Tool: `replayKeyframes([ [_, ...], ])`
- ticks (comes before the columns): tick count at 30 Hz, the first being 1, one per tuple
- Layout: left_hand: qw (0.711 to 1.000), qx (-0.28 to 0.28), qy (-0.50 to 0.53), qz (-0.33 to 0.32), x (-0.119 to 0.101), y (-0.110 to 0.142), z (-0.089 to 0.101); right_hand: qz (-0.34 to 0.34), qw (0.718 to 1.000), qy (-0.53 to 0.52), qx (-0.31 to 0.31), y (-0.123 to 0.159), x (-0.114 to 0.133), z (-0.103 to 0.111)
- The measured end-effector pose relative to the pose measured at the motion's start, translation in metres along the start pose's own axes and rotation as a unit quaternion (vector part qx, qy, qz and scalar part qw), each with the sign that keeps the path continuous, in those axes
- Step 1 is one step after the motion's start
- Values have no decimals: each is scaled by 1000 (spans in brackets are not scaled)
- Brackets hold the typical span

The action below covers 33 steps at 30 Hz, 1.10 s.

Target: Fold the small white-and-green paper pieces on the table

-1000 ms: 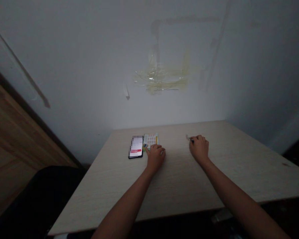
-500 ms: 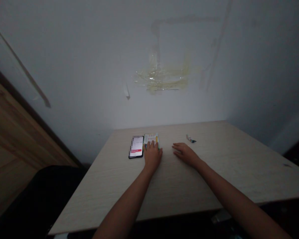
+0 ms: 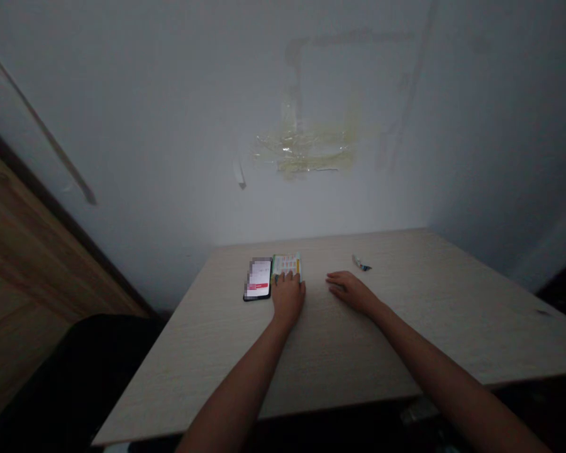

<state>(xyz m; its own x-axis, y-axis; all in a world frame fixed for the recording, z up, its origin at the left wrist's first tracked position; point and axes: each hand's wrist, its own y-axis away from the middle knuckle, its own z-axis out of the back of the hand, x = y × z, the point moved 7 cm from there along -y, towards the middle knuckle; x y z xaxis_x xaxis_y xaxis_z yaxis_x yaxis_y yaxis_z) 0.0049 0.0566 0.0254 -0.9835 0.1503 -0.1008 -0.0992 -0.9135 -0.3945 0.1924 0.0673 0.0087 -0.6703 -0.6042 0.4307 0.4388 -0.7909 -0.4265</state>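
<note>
My left hand rests palm down at the near edge of a flat, white printed card or packet with green and yellow edging. Its fingertips touch the near part and cover some of it; the fingers are slightly bent and apart, not wrapped round it. Just left of the packet lies a smartphone with a lit screen, partly blurred out. My right hand lies on the table to the right, empty, thumb and fingers apart. Beyond it is a small crumpled wrapper.
The pale wood-grain table meets a grey-white wall bearing old tape. A wooden panel stands at the left, with a dark object beside the table. A small dark mark shows near the right edge.
My left hand has drawn slightly back toward me and its fingers bend more, so more of the packet's printed face shows. The right hand stays nearly still.
</note>
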Motion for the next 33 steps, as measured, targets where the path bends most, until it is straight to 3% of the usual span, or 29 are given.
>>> replayKeyframes([
  [18, 999, -33, 26, -22, -2, 1, 15, -11, 1000, -13, 5, -1, -4, -1],
  [22, 997, -66, 39, -24, -2, 1, 21, -8, 1000, -21, -2, 0, -5, -1],
  [33, 976, -119, 146, -109, -24, 10, 27, -12, 997, -60, -36, 1, -5, 2],
])
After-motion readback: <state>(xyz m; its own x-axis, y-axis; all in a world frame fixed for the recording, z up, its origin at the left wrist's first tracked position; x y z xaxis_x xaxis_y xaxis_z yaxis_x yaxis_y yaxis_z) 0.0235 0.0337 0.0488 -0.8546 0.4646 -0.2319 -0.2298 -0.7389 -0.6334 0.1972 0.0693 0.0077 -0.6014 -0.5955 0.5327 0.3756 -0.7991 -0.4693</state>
